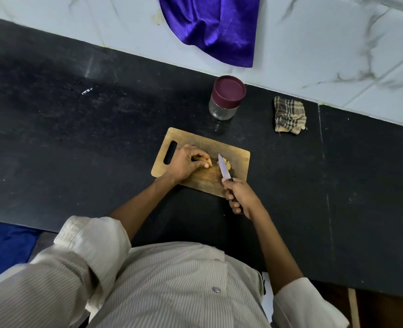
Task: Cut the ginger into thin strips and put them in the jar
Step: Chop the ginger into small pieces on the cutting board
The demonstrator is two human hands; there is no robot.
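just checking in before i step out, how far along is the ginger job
Early. A few cut pieces lie on the board beside the blade. In hand: the left hand holds the ginger down while the right hand grips the knife. Left: more cutting into strips, then filling the jar, which looks empty with its lid still on.

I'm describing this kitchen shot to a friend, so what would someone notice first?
First the wooden cutting board mid-counter, where the left hand holds ginger and the right hand grips a knife. Next, the bright purple cloth against the marble wall, above the lidded jar.
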